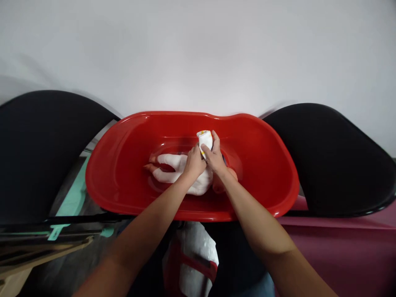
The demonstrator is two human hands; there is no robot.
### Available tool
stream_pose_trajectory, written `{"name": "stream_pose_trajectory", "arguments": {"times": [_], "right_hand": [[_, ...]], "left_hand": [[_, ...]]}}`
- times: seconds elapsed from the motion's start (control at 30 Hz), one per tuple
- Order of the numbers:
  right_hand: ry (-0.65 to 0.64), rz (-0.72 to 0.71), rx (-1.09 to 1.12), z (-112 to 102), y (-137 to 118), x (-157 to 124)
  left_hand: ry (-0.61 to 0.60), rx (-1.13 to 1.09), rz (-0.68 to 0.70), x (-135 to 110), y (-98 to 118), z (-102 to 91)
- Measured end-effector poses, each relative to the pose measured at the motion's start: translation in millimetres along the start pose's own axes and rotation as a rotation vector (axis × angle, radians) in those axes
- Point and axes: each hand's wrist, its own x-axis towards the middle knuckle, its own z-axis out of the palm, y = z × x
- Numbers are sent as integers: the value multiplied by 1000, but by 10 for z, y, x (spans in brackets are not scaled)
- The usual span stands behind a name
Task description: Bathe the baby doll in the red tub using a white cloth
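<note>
A baby doll (198,183) with white cloth legs and body lies on its back or side, I cannot tell which, in a red baby bathtub (114,165). Its feet point left, and its head at the right is partly behind my forearm. Above its body, a small folded white cloth (205,140) with yellow marks is held up. My right hand (215,156) grips it, thumb across its front. My left hand (194,162) is closed at the cloth's lower left edge, its fingertips partly hidden.
Black chairs, one on the left (46,152) and one on the right (334,161), flank the tub. A white wall (198,53) rises behind it. Below the tub's near edge is a white and red bag-like thing (196,247). A maroon surface (337,251) lies at lower right.
</note>
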Motion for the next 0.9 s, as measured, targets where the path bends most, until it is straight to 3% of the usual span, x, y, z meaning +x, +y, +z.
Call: {"name": "stream_pose_trajectory", "arguments": {"times": [0.17, 0.37, 0.6, 0.7, 0.8, 0.83, 0.9], "right_hand": [[61, -21, 20, 4, 92, 66], [224, 97, 31, -96, 172, 94], [293, 256, 104, -194, 166, 179], [442, 301, 162, -284, 146, 231], [544, 150, 6, -350, 89, 223], [511, 53, -91, -351, 66, 199], [320, -166, -293, -321, 30, 130]], "left_hand": [[-29, 244, 112, -3, -31, 44], [-57, 280, 172, -21, -20, 83], [-59, 237, 155, -12, -29, 94], [-39, 219, 157, 1, -47, 90], [-27, 243, 157, 3, -64, 98], [-29, 258, 150, 4, -71, 103], [-37, 285, 133, 7, -90, 115]]}}
